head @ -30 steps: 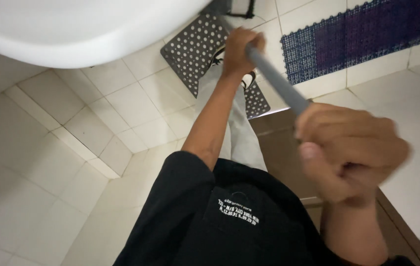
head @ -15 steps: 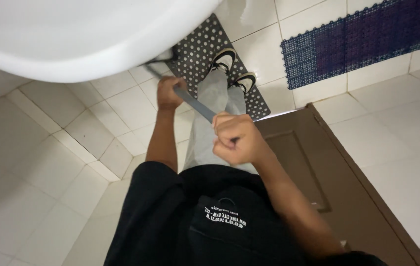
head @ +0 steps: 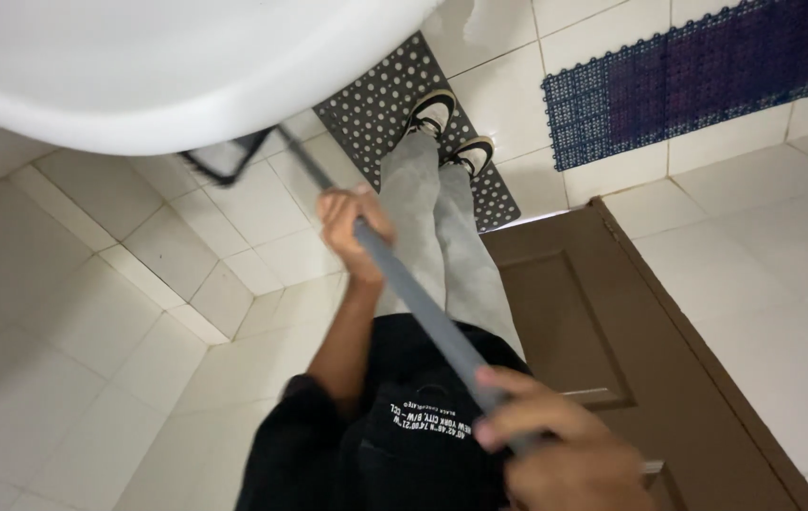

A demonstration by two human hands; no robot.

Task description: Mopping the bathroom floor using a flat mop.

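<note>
I read the floor [head: 91,378] as pale square tiles with darker grout, meeting a tiled wall at an angled joint left of the left-hand fingers. A grey perforated mat [head: 394,104] lies beyond those fingers, under both shoes [head: 451,128]. A dark blue-purple grid mat [head: 697,80] sits well beyond and to the right of the right-hand fingers. A brown panelled door [head: 603,331] runs just right of both hands. A white curved basin [head: 158,66] fills the upper left, above and beyond the left fingers.

The grey pole [head: 404,293] runs diagonally between the hands. Left hand [head: 355,227]: fingers curled shut around the pole at mid-length. Right hand [head: 565,454]: fingers wrapped closed around the near end, close to the camera. Beyond the left fingers the pole narrows to a dark rod ending in a dark triangular head [head: 229,156], touching or just under the basin edge; I cannot tell which.

Against the frame half a second ago: the right hand has come nearer the camera and lower right; the left hand sits lower on the pole; the head now shows at the basin edge; the shoes appear farther up the view.
</note>
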